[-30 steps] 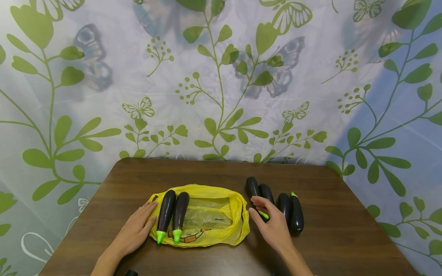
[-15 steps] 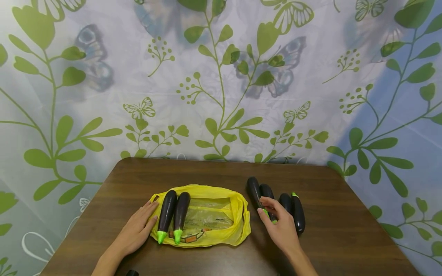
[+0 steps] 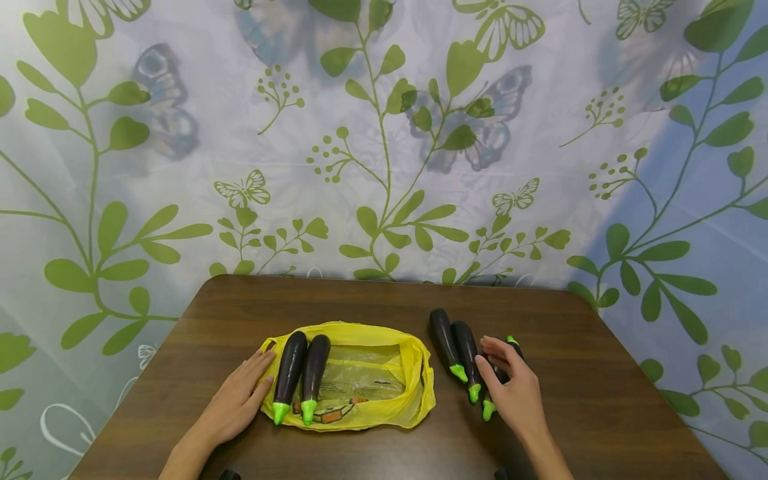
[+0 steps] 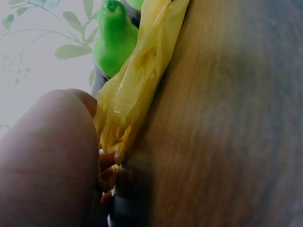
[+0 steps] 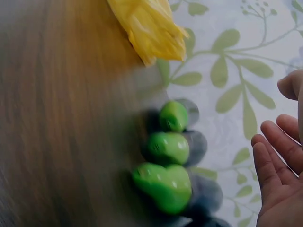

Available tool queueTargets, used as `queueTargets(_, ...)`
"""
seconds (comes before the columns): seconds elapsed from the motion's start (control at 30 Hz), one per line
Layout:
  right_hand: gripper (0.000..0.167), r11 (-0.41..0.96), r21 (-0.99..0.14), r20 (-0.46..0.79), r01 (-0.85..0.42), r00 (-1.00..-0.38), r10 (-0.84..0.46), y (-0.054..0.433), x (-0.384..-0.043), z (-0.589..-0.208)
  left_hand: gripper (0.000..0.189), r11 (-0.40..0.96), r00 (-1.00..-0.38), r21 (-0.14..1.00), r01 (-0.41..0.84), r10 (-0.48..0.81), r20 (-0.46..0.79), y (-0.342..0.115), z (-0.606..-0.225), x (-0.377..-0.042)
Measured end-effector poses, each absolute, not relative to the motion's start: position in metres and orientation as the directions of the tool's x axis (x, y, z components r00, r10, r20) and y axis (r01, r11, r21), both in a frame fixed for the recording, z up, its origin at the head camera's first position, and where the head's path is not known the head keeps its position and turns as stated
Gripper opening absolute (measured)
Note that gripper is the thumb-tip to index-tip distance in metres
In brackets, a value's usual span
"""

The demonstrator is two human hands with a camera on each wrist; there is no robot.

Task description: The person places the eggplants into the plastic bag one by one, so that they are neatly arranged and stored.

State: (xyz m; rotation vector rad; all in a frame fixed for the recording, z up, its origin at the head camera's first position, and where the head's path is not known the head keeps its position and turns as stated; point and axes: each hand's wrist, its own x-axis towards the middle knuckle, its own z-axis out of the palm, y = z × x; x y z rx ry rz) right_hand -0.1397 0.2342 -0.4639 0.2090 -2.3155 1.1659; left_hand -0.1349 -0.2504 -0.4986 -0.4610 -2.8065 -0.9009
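Several dark purple eggplants with bright green stem ends are in view. Two of them, an outer eggplant (image 3: pixel 290 370) and an inner eggplant (image 3: pixel 315 370), lie side by side on the left part of a flattened yellow plastic bag (image 3: pixel 414 373). My left hand (image 3: pixel 240 393) rests along the bag's left edge, fingers extended. To the right of the bag are a row of loose eggplants (image 3: pixel 445 340), their green ends (image 5: pixel 173 189) showing in the right wrist view. Over the rightmost two hangs my right hand (image 3: pixel 516 380), fingers apart and slightly bent, holding nothing; it partly hides them.
Everything lies on a brown wooden table (image 3: pixel 372 460) with rounded far corners. Behind it hangs a pale cloth (image 3: pixel 384 167) printed with green leaves and butterflies. A small black object (image 3: pixel 229 475) shows at the bottom edge of the head view.
My right hand has moved right across the row of eggplants, uncovering the two nearest the bag. The left hand and the eggplants on the bag have stayed in place.
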Motion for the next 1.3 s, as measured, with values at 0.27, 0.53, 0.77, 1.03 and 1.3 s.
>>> queueTargets(0.27, 0.042, 0.679, -0.667, 0.522, -0.307, -0.843, 0.131, 0.252, -0.140, -0.464, 0.050, 0.775, -0.940, 0.536, 0.334, 0.236, 0.244, -0.251, -0.499, -0.135)
queueTargets(0.53, 0.044, 0.723, -0.625, 0.557, -0.295, -0.818, 0.148, 0.266, -0.140, -0.468, 0.050, 0.776, -0.941, 0.535, 0.333, 0.237, 0.242, -0.251, -0.501, -0.135)
queueTargets(0.77, 0.044, 0.771, -0.605, 0.508, -0.198, -0.842, 0.182, 0.277, -0.142, -0.476, 0.050, 0.779, -0.938, 0.528, 0.339, 0.239, 0.250, -0.251, -0.501, -0.136)
queueTargets(1.03, 0.045, 0.766, -0.635, 0.431, -0.105, -0.871, 0.237, 0.285, -0.142, -0.481, 0.049, 0.779, -0.934, 0.523, 0.347, 0.239, 0.264, -0.251, -0.503, -0.136)
queueTargets(1.3, 0.052, 0.763, -0.646, 0.344, -0.009, -0.896, 0.280, 0.292, -0.143, -0.484, 0.051, 0.775, -0.945, 0.543, 0.324, 0.235, 0.229, -0.252, -0.505, -0.136)
